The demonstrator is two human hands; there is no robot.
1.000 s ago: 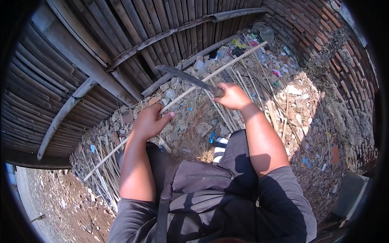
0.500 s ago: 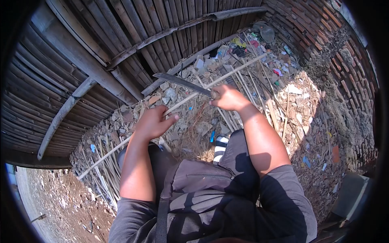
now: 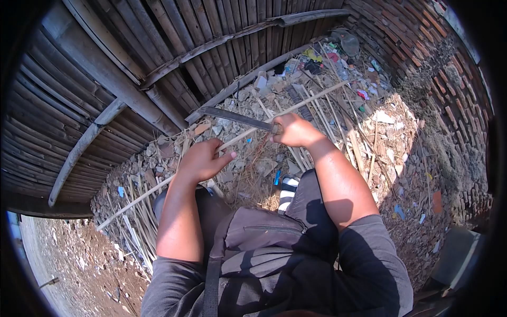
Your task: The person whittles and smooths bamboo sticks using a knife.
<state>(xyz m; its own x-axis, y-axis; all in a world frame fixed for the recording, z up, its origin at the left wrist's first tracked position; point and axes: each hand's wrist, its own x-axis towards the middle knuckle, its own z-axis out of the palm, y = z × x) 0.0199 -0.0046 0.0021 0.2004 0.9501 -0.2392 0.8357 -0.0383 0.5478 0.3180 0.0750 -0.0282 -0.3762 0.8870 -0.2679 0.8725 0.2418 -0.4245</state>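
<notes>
1. Two hands: left hand (image 3: 200,160) had fingers curled around a pale stick (image 3: 311,99); right hand (image 3: 297,130) had fingers wrapped around a knife handle (image 3: 277,128).
2. Stick slanted above rubble (image 3: 266,168), blade (image 3: 232,116) crossing it; contact unclear.
3. Likely step was paring. Next stroke seemingly called for steady stick, edge clear of left fingers.

A bamboo-slat wall (image 3: 163,34) lines the far and left edges of the rubble-strewn ground (image 3: 243,182). A rough brick wall (image 3: 441,90) borders its right edge, beside a sunlit patch (image 3: 393,124).
</notes>
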